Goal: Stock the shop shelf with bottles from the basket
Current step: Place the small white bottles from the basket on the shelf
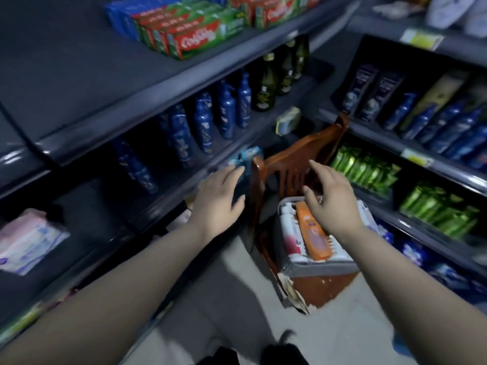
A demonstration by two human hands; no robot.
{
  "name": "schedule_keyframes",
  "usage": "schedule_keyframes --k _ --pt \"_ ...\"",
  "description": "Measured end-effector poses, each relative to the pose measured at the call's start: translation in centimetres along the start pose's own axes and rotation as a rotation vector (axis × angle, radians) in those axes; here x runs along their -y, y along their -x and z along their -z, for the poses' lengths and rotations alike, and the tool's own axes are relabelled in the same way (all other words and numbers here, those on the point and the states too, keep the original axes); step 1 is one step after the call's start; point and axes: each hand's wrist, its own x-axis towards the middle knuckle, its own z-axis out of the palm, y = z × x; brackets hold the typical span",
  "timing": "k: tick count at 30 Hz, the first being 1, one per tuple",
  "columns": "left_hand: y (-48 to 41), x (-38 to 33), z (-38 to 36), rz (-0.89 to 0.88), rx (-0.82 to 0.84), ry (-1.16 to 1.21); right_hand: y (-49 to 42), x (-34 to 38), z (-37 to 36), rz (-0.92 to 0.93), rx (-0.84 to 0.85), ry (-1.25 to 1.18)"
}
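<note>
A: Head view: how's the orange bottle?
B: Flat in the grey basket, lower centre, beside white bottles.
A: Hands?
B: Right hand spread above it, empty; left hand spread at the shelf edge.

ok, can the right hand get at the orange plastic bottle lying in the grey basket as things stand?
Probably yes. The right hand hovers open just above the grey basket, the orange plastic bottle lies on top of the load, and nothing covers it.
</note>
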Motion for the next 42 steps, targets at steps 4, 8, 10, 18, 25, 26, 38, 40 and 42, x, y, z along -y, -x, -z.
schedule_keyframes --k 4,8,10,18,25,26,38,40,42 --pt "-1.2 -2.4 -5.6 0.059 0.089 0.05 1.8 -6.3 0.1 -0.102 0.05 0.002" --pt "-2.3 -4.4 -11.4 0.182 0.195 0.106 2.5 -12.1 -0.4 -0.191 0.138 -0.018" --pt "-2.6 -5.4 -14.2 0.267 0.234 0.146 2.6 -15.0 -1.0 -0.205 0.192 -0.003" --pt "-2.7 -7.7 -23.7 0.642 0.387 0.309 2.3 -22.1 -5.2 -0.211 0.338 -0.07" --pt "-3.4 -8.2 -30.7 0.855 0.421 0.312 2.0 -25.8 -10.2 -0.176 0.433 -0.103" --pt "-3.4 -8.2 -31.5 0.887 0.431 0.285 1.9 -26.1 -10.8 -0.175 0.439 -0.097" --pt "-3.7 -6.9 -32.0 1.126 0.251 0.542 -1.2 -27.0 -15.1 -0.206 0.552 0.031" --pt "-3.3 -7.0 -31.4 1.156 0.219 0.686 -1.8 -26.6 -15.8 -0.242 0.594 0.06" --pt "-2.9 -7.0 -31.1 1.182 0.194 0.877 -2.3 -26.4 -16.6 -0.272 0.643 0.097"
